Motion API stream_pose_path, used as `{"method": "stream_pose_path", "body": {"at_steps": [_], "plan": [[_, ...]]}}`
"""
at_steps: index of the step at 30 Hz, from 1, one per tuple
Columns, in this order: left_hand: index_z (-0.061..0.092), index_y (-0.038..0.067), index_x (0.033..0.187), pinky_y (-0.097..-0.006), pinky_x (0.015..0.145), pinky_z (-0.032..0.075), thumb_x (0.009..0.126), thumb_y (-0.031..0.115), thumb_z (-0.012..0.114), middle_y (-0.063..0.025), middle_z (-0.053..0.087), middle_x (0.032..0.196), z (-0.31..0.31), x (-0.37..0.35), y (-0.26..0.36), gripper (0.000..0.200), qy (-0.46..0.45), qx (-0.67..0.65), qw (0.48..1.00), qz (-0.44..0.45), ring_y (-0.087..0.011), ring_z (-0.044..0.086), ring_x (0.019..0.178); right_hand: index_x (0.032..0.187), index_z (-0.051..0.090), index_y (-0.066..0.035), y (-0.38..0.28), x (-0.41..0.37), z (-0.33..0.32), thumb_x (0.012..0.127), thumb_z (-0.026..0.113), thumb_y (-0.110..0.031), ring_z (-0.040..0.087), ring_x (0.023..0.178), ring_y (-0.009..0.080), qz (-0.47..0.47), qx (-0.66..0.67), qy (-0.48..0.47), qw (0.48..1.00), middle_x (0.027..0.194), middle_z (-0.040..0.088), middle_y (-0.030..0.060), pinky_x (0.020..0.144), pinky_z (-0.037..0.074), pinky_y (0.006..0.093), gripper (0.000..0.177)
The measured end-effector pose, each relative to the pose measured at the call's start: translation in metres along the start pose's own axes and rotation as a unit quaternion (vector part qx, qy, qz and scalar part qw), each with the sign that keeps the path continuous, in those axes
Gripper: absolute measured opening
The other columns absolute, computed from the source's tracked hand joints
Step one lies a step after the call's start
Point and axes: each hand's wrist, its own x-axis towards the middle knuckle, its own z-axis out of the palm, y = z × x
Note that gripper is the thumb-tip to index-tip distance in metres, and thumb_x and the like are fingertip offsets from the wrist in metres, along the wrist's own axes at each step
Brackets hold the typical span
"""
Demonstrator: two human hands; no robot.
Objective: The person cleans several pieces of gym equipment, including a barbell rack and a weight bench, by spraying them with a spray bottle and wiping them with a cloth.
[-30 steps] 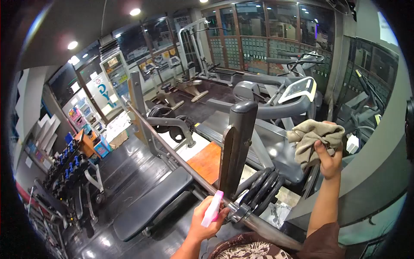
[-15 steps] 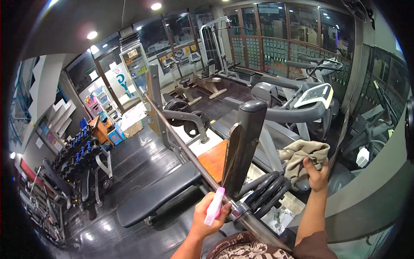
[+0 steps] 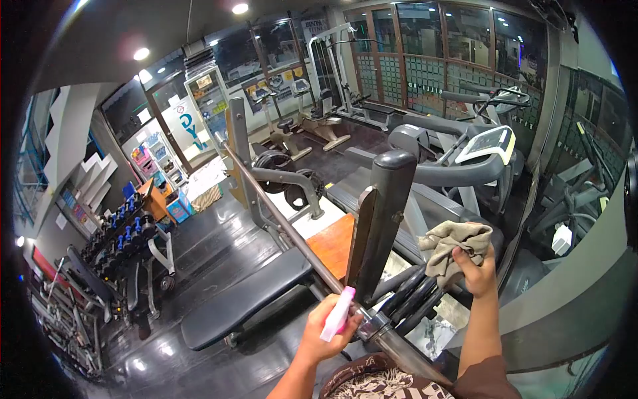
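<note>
My left hand [image 3: 325, 330] is closed on a pink and white bottle [image 3: 339, 314], held just above the metal barbell [image 3: 292, 236] near its collar. Over at the right, my right hand [image 3: 480, 269] grips a crumpled beige cloth [image 3: 452, 247], raised above the black weight plates [image 3: 415, 299]. Between the two hands stands the dark upright post [image 3: 382, 213] of the bench rack. The padded black bench [image 3: 246, 299] lies to the left of my left hand.
Behind the post is a treadmill [image 3: 465, 166] with a console. Dumbbells [image 3: 123, 233] line a rack at the left. Exercise bikes [image 3: 322, 126] and a cable machine [image 3: 335, 73] stand farther back. A curved wall edge [image 3: 565, 299] runs along the right.
My right hand and the cloth have moved a little left and slightly down. My left hand with the bottle has shifted slightly right.
</note>
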Motion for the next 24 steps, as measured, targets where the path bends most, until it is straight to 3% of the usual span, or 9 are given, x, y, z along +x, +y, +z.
{"method": "stream_pose_path", "body": {"at_steps": [4,7,10,12,15,16,17,21,24], "plan": [[0.063,0.001,0.117,-0.0278,0.076,0.051,0.081,0.006,0.081,-0.0067,0.064,0.102,-0.001,-0.003,-0.027,0.04,-0.045,-0.012,0.999,0.007,-0.0138,0.062,0.09,0.118,0.06,-0.002,0.001,0.022,0.042,0.088,0.076,-0.006,0.061,0.103,0.0145,-0.106,-0.112,0.05,0.987,0.116,0.063,0.0086,0.091,0.048,0.0278,0.034],[0.061,0.003,0.128,-0.0304,0.085,0.05,0.084,0.008,0.079,-0.0062,0.064,0.109,-0.001,0.002,-0.038,0.048,-0.066,0.059,0.995,0.055,-0.0162,0.061,0.096,0.118,0.059,0.0,-0.011,0.056,0.068,0.078,0.075,0.002,0.06,0.117,0.0303,-0.327,-0.245,0.047,0.911,0.125,0.061,0.0185,0.101,0.047,0.0405,0.043],[0.06,0.006,0.133,-0.0306,0.088,0.049,0.087,0.01,0.076,-0.0057,0.064,0.109,0.0,0.0,-0.056,0.049,-0.096,0.042,0.994,-0.021,-0.0162,0.061,0.096,0.121,0.06,-0.001,-0.018,0.074,0.104,0.063,0.071,0.005,0.038,0.143,0.044,-0.363,-0.312,-0.025,0.877,0.147,0.05,0.0214,0.117,0.032,0.0513,0.059],[0.059,0.007,0.135,-0.0294,0.089,0.049,0.088,0.01,0.074,-0.0054,0.064,0.109,0.001,-0.003,-0.062,0.05,-0.123,-0.018,0.985,-0.117,-0.0155,0.061,0.095,0.127,0.06,-0.004,0.024,0.069,0.12,0.076,0.065,-0.009,0.037,0.144,0.0402,-0.36,-0.371,-0.062,0.854,0.149,0.05,0.0156,0.119,0.027,0.0542,0.051],[0.06,0.008,0.135,-0.0277,0.086,0.049,0.089,0.009,0.074,-0.0039,0.064,0.106,0.003,-0.011,-0.073,0.048,-0.12,-0.048,0.984,-0.125,-0.0131,0.06,0.093,0.13,0.063,-0.01,0.09,0.038,0.11,0.086,0.058,-0.023,0.04,0.144,0.0349,-0.399,-0.441,-0.113,0.796,0.146,0.053,0.0114,0.119,0.026,0.0548,0.046],[0.059,0.007,0.135,-0.0267,0.084,0.049,0.089,0.007,0.072,-0.0023,0.063,0.104,0.004,-0.013,-0.076,0.048,-0.131,-0.067,0.979,-0.144,-0.0114,0.061,0.092,0.129,0.065,-0.015,0.104,0.029,0.105,0.085,0.058,-0.02,0.045,0.14,0.0336,-0.387,-0.404,-0.16,0.813,0.141,0.058,0.0096,0.119,0.025,0.0538,0.045],[0.059,0.007,0.135,-0.0269,0.084,0.05,0.09,0.007,0.072,-0.0024,0.063,0.104,0.005,-0.016,-0.084,0.047,-0.126,-0.063,0.983,-0.115,-0.0113,0.061,0.092,0.123,0.069,-0.011,0.127,0.018,0.099,0.093,0.053,-0.025,0.047,0.138,0.035,-0.387,-0.409,-0.206,0.8,0.137,0.062,0.0091,0.119,0.024,0.0559,0.036],[0.056,0.006,0.134,-0.0278,0.084,0.05,0.09,0.002,0.07,-0.0029,0.064,0.104,0.008,-0.024,-0.107,0.046,-0.124,-0.066,0.988,-0.068,-0.0116,0.061,0.094,0.121,0.07,-0.018,0.166,-0.019,0.083,0.087,0.057,-0.017,0.057,0.128,0.022,-0.411,-0.414,-0.323,0.745,0.131,0.065,-0.0016,0.116,0.029,0.0513,0.036],[0.057,0.007,0.133,-0.0279,0.084,0.051,0.089,0.001,0.07,-0.0033,0.064,0.104,0.008,-0.025,-0.104,0.046,-0.121,-0.061,0.988,-0.068,-0.012,0.061,0.094,0.121,0.069,-0.017,0.189,-0.037,0.064,0.087,0.058,-0.018,0.061,0.122,0.0175,-0.376,-0.393,-0.403,0.736,0.129,0.066,-0.0018,0.109,0.04,0.0455,0.036]]}}
